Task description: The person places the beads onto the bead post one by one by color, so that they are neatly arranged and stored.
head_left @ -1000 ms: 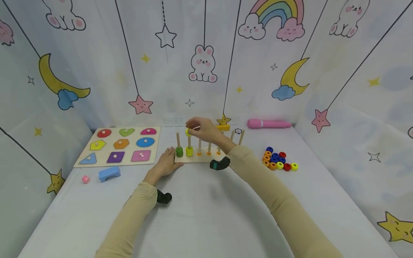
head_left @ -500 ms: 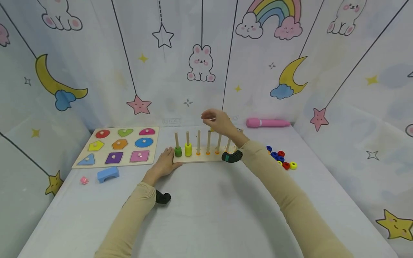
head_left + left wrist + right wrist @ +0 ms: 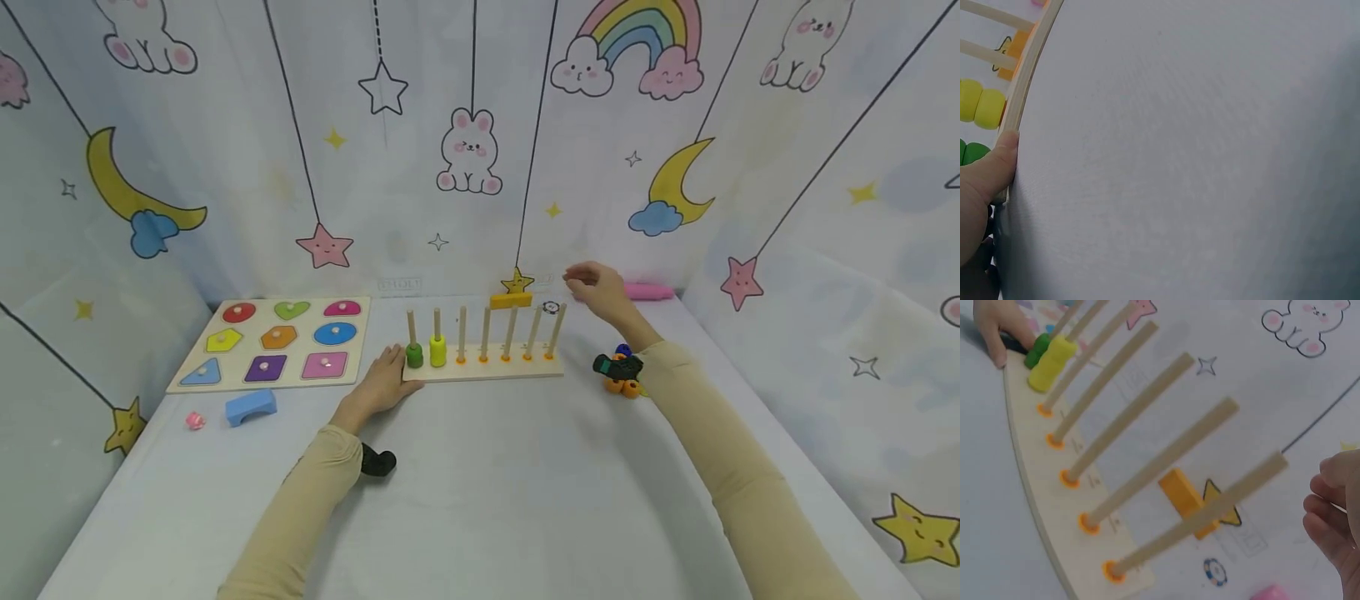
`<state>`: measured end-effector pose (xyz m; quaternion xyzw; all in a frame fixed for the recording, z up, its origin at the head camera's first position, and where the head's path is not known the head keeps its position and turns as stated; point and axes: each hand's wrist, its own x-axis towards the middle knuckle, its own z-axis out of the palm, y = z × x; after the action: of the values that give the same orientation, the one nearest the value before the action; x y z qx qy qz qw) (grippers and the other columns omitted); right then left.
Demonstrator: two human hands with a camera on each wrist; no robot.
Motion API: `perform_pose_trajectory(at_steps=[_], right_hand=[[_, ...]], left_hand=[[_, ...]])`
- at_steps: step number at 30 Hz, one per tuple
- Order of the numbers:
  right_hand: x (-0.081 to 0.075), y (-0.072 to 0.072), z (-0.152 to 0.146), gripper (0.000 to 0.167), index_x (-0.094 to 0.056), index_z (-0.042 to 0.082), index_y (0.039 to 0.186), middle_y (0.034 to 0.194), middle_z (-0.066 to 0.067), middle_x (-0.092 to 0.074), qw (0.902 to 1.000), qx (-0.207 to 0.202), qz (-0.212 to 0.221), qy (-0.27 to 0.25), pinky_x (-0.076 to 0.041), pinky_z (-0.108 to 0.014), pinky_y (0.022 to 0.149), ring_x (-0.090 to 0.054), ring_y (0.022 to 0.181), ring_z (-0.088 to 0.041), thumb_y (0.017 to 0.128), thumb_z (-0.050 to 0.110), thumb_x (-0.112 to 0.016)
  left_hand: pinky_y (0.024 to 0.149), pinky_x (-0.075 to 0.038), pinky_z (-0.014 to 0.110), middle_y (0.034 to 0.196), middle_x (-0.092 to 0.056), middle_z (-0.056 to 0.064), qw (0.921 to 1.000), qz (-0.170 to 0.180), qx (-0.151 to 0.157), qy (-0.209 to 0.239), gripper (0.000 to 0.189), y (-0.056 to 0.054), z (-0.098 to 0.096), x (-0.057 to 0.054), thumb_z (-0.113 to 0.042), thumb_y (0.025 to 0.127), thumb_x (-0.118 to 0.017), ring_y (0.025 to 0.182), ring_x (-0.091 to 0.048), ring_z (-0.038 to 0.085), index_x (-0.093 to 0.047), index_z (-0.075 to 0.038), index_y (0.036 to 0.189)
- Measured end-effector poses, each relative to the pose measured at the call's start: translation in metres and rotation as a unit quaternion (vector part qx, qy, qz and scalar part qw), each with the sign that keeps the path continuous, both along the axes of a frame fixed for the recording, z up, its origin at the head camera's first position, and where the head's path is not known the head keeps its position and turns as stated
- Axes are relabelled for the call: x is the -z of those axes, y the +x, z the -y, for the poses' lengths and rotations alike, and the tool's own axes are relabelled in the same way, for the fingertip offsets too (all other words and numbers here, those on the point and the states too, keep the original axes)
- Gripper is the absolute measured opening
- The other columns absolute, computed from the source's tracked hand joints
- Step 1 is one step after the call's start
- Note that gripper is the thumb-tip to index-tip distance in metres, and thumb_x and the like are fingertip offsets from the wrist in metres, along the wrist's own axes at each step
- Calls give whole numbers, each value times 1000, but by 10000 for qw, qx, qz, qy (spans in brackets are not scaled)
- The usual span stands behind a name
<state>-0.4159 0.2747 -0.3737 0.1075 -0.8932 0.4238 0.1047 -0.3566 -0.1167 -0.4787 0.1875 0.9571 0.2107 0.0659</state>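
Note:
A wooden peg board [image 3: 487, 371] with several upright pegs stands near the back of the table. Green beads [image 3: 414, 356] sit on its leftmost peg, and a taller stack of yellow beads [image 3: 438, 351] fills the lower part of the peg beside it. My left hand [image 3: 381, 382] holds the board's left end, the thumb [image 3: 1002, 159] along its front edge. Off to the right of the board, my right hand [image 3: 602, 293] is raised above the table with loosely bent fingers and nothing between them. Loose orange beads [image 3: 630, 388] lie below it, partly hidden by the wrist camera.
A shape puzzle board [image 3: 285, 337] lies at the back left, with a blue arched block [image 3: 251, 407] and a small pink piece [image 3: 195, 421] in front. Behind the pegs is a yellow block [image 3: 511, 301]. A pink pen-shaped object [image 3: 649, 291] lies at the back right.
My right hand has let go of a yellow bead on the second peg and moved right, away from the pegs toward the loose beads. My left hand has stayed on the board's end.

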Motion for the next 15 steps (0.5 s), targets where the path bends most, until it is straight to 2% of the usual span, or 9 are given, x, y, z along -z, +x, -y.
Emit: perform_pose_trajectory(at_steps=[4, 7, 15], right_hand=[[12, 11, -33, 33, -57, 3, 123, 121, -13, -59, 9989, 223, 323, 262, -45, -47, 95, -54, 114, -28, 96, 23, -57], [22, 22, -56, 35, -57, 3, 122, 121, -16, -59, 9979, 328, 339, 448, -44, -49, 95, -53, 115, -32, 96, 25, -56], [46, 49, -109, 42, -52, 1, 127, 123, -18, -58, 9958, 561, 588, 427, -45, -49, 95, -54, 113, -33, 98, 31, -51]], left_hand=[[112, -14, 55, 148, -18, 34, 10000, 72, -3, 3, 77, -1, 0, 1, -32, 95, -57, 138, -12, 45, -20, 17, 141], [112, -13, 54, 149, -18, 33, 9999, 93, -24, -48, 78, -2, 0, 4, -33, 95, -57, 139, -11, 44, -20, 16, 142], [112, -14, 55, 148, -18, 33, 10000, 30, -70, -46, 78, -3, 1, 5, -33, 95, -57, 138, -12, 45, -20, 16, 142]])
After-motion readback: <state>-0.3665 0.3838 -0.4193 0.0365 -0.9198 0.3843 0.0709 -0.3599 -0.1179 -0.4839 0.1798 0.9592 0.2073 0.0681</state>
